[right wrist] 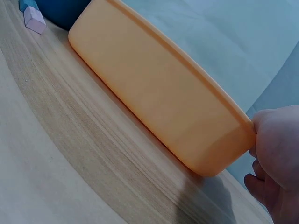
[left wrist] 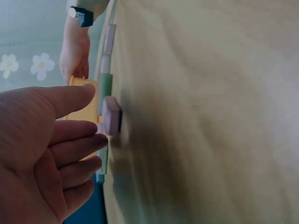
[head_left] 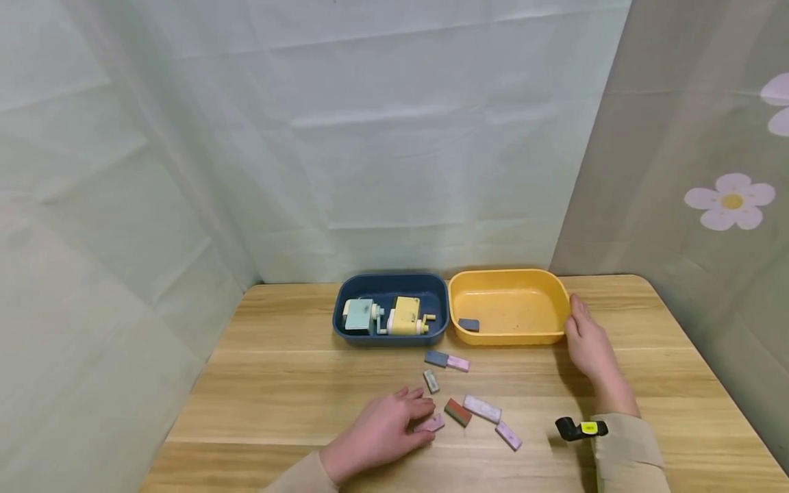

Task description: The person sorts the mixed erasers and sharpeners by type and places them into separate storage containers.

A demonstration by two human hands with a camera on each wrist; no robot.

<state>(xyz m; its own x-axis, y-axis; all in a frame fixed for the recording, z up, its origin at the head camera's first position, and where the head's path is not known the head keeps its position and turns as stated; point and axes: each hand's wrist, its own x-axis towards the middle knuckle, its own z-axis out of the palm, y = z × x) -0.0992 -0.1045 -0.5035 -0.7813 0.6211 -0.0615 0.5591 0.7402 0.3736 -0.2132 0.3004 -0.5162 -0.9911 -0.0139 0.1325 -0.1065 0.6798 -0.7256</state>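
On the table, my left hand [head_left: 391, 428] lies beside a pink eraser [head_left: 431, 423], thumb and fingers apart. The left wrist view shows that eraser [left wrist: 111, 115] just beyond the fingertips, not gripped. My right hand [head_left: 593, 346] holds the right end of a yellow tray [head_left: 511, 338]. In the right wrist view its fingers [right wrist: 256, 183] are curled at the tray's corner; where they meet the rim is partly hidden. A grey-blue eraser [head_left: 469, 324] lies inside the yellow tray, at its front left.
Left of the yellow tray stands a navy tray [head_left: 390, 340] with a light-blue crank sharpener [head_left: 359, 316] and a yellow one [head_left: 405, 316]. Several erasers lie in front, including a red-green eraser [head_left: 458, 412], a whitish eraser [head_left: 482, 409] and a grey-green eraser [head_left: 431, 381]. Curtains [head_left: 401, 137] hang behind.
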